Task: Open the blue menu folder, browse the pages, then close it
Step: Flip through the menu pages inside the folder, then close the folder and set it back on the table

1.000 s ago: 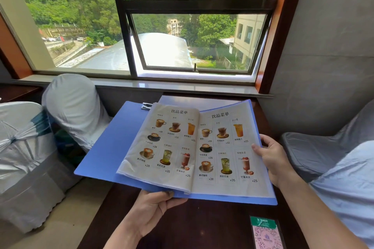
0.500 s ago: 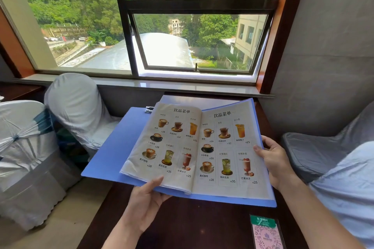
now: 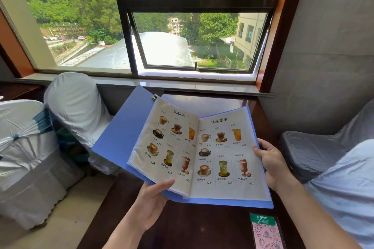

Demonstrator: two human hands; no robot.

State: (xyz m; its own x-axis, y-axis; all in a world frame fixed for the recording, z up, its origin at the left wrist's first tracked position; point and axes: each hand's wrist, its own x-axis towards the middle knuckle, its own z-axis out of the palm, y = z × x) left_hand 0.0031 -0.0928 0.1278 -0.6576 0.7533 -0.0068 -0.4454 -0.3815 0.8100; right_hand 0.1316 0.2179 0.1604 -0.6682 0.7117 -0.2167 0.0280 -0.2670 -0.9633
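The blue menu folder [image 3: 119,137] lies open over a dark wooden table [image 3: 202,226], its left cover tilted up off the table. Two drink-menu pages [image 3: 202,147] with pictures of coffees and iced drinks face me. My left hand [image 3: 150,198] grips the bottom edge of the left cover and pages, thumb on top of the paper. My right hand [image 3: 271,163] holds the right edge of the folder, thumb on the right page. A metal clip [image 3: 154,97] shows at the top of the spine.
A QR-code card [image 3: 265,232] lies on the table near the front right. White-covered chairs [image 3: 74,105] stand to the left, a grey-covered seat [image 3: 315,151] to the right. A window sill [image 3: 182,85] and window run behind the table.
My left hand moved from under the folder's bottom edge to grip the left side, and the left cover with its pages has lifted and swung toward the right. My right hand stayed put.
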